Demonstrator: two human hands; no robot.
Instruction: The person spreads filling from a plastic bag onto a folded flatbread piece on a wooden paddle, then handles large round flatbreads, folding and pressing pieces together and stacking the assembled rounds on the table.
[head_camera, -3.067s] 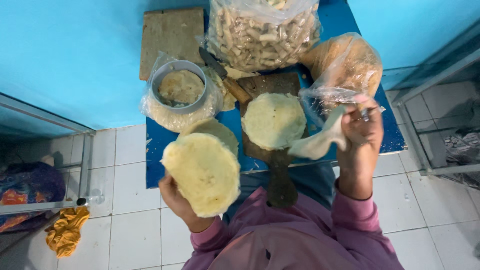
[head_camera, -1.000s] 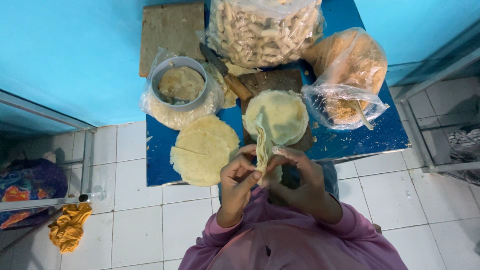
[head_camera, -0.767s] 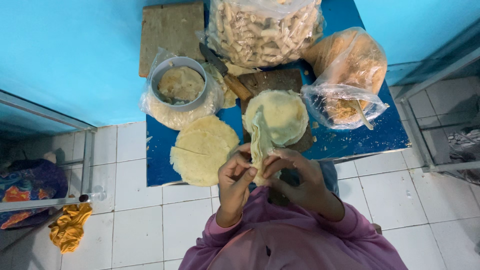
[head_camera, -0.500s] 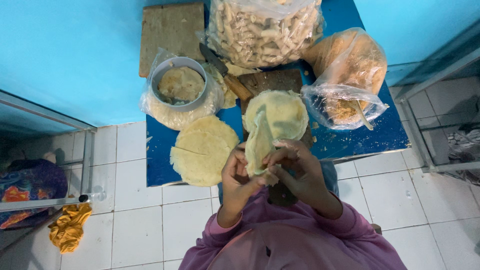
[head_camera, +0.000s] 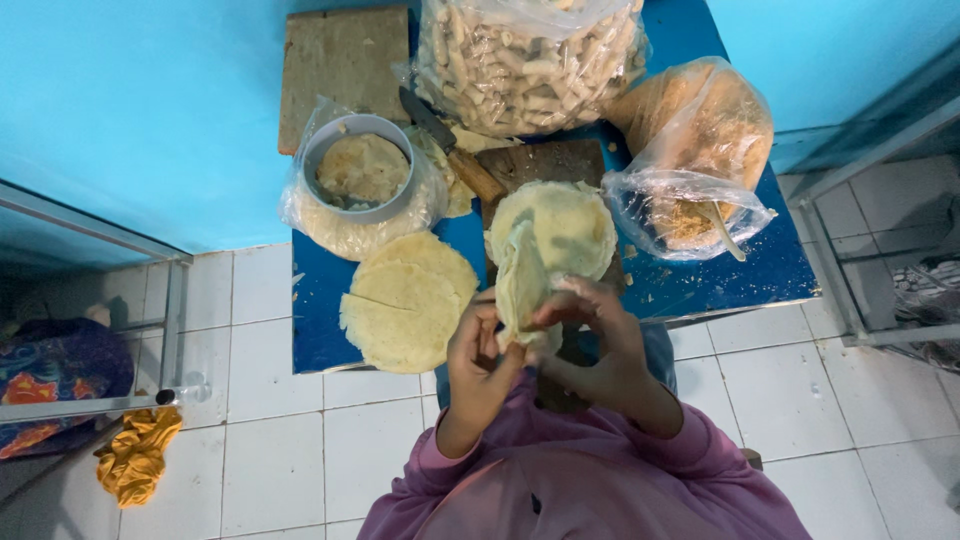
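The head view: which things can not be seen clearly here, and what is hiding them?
- Folded wrapper: its lower end is hidden between the left hand and right hand; any filling inside cannot be seen.
- Knife: the blade tip is hidden by the big bag of rolls.
- Big bag of rolls: cut off by the top edge.
- Dark cutting board: mostly covered by the round wrapper and the hands.

Bright, even light; soft shadows, slight blur, wide-angle bending at edges.
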